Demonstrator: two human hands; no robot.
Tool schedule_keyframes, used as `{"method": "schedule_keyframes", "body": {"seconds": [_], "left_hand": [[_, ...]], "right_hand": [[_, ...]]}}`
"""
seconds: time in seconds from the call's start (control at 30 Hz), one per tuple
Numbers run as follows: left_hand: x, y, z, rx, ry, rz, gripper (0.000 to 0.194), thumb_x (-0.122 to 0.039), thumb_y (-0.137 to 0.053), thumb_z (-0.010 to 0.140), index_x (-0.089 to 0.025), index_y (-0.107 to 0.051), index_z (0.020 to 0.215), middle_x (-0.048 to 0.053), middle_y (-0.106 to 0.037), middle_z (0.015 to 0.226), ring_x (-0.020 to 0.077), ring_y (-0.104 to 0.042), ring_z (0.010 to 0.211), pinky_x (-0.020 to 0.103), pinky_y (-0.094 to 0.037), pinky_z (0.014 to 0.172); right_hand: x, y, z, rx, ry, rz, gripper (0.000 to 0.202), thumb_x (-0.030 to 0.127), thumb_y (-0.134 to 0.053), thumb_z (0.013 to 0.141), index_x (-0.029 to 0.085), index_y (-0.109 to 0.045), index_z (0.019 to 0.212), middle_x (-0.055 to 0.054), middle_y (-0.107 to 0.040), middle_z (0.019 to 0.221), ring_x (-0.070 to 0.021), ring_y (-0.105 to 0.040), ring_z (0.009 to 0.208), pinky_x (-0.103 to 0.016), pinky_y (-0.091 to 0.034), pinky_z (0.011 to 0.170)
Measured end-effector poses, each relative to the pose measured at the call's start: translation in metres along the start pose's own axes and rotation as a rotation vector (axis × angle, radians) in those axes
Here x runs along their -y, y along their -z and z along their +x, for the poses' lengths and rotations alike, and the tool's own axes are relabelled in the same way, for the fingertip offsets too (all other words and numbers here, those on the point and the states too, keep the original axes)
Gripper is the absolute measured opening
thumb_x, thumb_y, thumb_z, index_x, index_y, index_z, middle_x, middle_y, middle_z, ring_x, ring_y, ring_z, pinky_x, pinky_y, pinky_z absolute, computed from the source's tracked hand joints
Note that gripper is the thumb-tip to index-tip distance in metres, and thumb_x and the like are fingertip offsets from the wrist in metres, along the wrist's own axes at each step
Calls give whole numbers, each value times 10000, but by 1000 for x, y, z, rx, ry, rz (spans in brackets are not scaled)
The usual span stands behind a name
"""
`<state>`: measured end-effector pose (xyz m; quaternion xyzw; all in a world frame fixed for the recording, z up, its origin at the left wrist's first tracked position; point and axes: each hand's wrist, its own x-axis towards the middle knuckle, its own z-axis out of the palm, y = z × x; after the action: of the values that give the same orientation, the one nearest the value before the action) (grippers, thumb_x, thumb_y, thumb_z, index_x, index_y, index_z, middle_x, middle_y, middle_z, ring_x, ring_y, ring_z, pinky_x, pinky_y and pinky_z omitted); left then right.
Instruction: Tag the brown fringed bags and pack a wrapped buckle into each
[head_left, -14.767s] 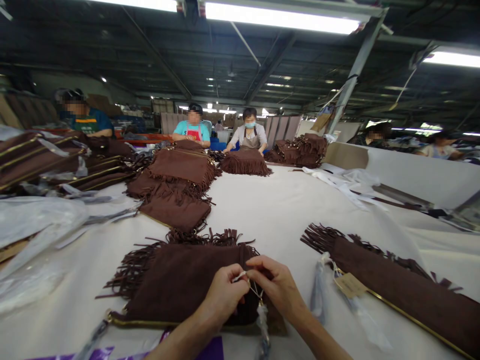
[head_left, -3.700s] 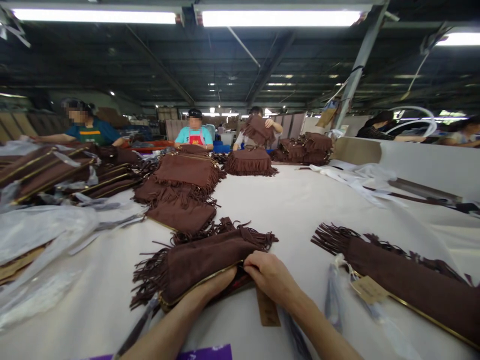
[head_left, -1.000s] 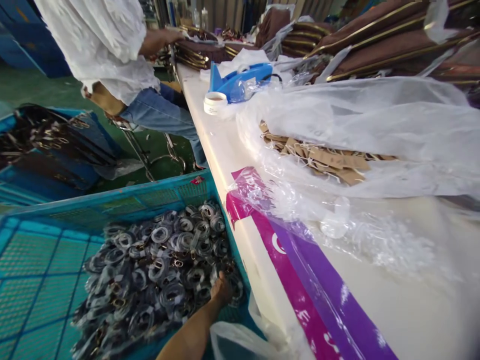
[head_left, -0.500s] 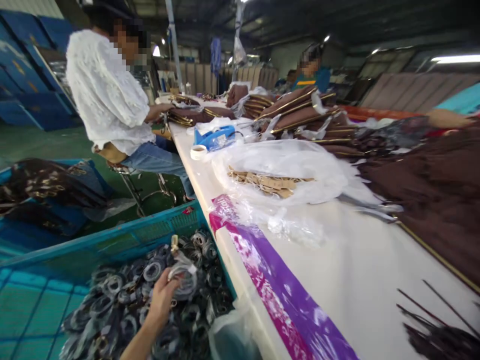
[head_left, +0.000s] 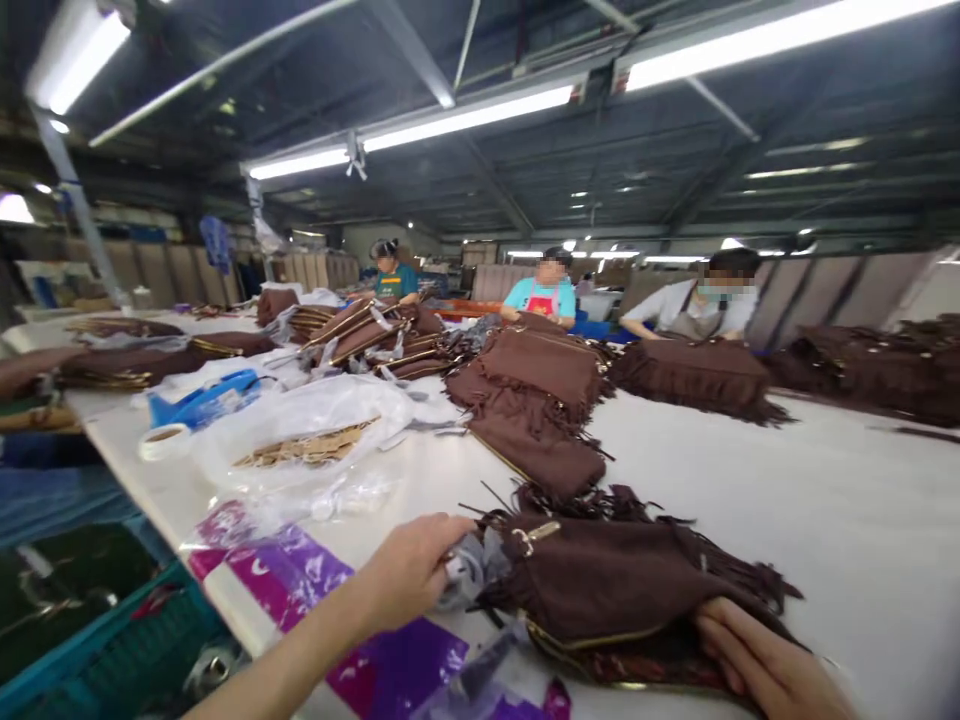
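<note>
While the left hand (head_left: pixel 409 570) reaches in over the near edge of the bench (head_left: pixel 825 500), its fingers (head_left: pixel 442 528) are curled shut around a small grey wrapped bundle (head_left: pixel 466 578), which sits pinched at the fingertips and touches the left end of a brown fringed bag (head_left: pixel 615 580). That bag lies flat on the white bench just beyond those fingers, a gold clasp (head_left: pixel 531 536) showing at its near corner right beside the bundle and a gold zipper edge running along its underside. At the bag's other end the right hand (head_left: pixel 757 665) comes in low, its fingers (head_left: pixel 724 625) pressed against the lower corner of the bag; part of the hand is cut off by the frame, so how tightly it grips cannot be told. Under the left forearm and behind its fingers lies a purple printed plastic sheet (head_left: pixel 300 575), and further out on that side a clear plastic bag of tan paper tags (head_left: pixel 315 445) rests near a roll of tape (head_left: pixel 165 440) and a blue tape dispenser (head_left: pixel 199 400). Ahead of both hands, well apart from the fingertips, stand piles of more brown fringed bags (head_left: pixel 547 375), with three seated people working at the far side of the bench.
</note>
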<state>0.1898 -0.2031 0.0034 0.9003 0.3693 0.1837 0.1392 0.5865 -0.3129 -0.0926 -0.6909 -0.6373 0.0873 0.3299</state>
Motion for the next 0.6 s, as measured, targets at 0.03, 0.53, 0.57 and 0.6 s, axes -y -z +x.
{"method": "schedule_keyframes", "body": {"seconds": [0.03,0.53,0.57,0.6], "left_hand": [[-3,-3,14,51,10,97,546,-53,-407,698,-199,-545,1206,82,-635,1060,224,-583,998,356,-464,903],[-40,-47,83,141,175,420,243,-176,-380,923,-165,-617,974,102,-697,953,261,-640,942,357,-456,806],[-46,-41,89,95,172,383,248,-190,-356,944,-178,-602,970,82,-702,920,241,-650,909,329,-453,774],[-56,-36,95,46,157,351,249,-207,-341,960,-190,-589,965,65,-704,905,225,-654,884,308,-447,747]], "right_hand": [[2,0,2,36,-15,22,413,548,-355,901,255,-571,705,17,-553,521,-180,-576,536,-240,-469,540],[17,0,12,95,83,126,296,394,-278,939,237,-349,698,23,-484,636,-165,-468,603,-270,-339,584],[19,1,12,103,83,146,297,387,-275,942,236,-342,695,26,-477,635,-162,-461,602,-268,-333,582],[21,2,12,108,84,168,298,384,-275,943,235,-333,692,29,-470,634,-159,-454,601,-266,-328,579]]}}
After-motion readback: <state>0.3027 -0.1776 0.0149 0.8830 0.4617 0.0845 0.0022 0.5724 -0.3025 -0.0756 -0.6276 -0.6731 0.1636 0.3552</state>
